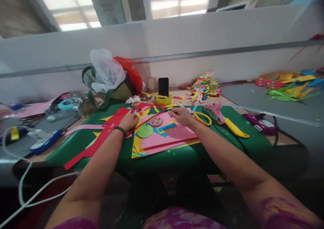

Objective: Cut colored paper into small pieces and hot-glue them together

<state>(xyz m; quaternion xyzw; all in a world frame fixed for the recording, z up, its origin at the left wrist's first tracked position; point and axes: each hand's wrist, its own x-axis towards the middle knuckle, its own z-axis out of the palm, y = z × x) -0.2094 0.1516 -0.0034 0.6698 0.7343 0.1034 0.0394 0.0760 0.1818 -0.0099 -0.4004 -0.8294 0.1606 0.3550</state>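
My left hand (129, 121), with a dark beaded bracelet at the wrist, is closed at the left of a pink sheet stack (162, 140). Between it and my right hand (181, 116) runs a thin red strip (150, 119), its ends pinched in the fingers of both hands. Yellow-handled scissors (204, 118) are beside my right hand; the hand partly hides them. On the pink sheets are a round clear container (155, 121) with small contents, a green disc (145, 131) and a blue piece on yellow (167, 127). Red sheets (107, 131) lie by my left forearm.
A pink glue gun (215, 111) with a yellow handle cover lies at right. Behind stand a tape roll (163, 101), a phone (163, 86) and a colourful paper pile (204, 88). A bag (118, 90) stands back left; white cables (24, 181) hang at left.
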